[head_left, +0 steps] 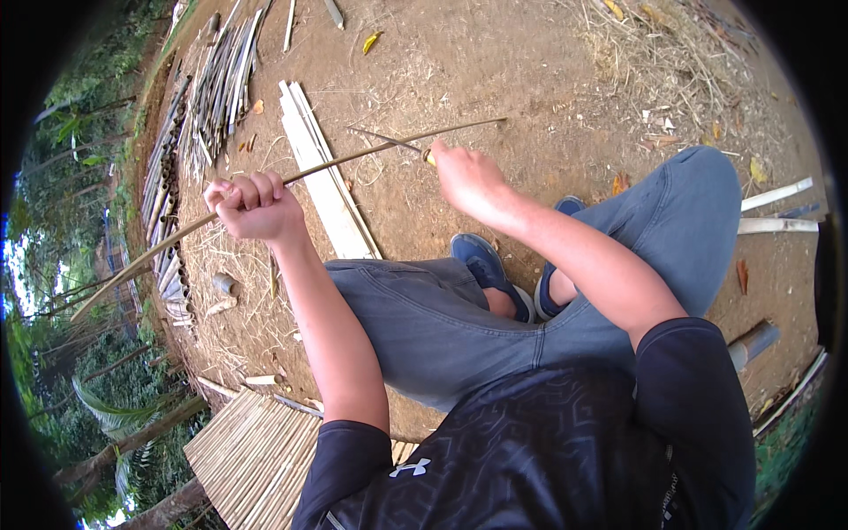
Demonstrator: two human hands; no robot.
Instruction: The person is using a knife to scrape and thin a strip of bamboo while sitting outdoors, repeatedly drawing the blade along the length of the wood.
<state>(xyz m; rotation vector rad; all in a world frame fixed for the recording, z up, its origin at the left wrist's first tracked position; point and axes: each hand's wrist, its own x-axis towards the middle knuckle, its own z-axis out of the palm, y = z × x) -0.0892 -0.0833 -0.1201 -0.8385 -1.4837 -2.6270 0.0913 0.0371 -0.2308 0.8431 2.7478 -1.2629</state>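
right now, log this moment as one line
left hand: closed around thin strip | right hand: holding knife, blade crossing strip in view | pale slats: on ground

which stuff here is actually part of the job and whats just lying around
Apparently in use:
- long thin strip, gripped in the left hand
- thin-bladed knife, held in the right hand, its blade crossing the strip in this view

Seemingly just lying about:
- pale boards
- pile of poles
- slatted mat
- yellow leaf
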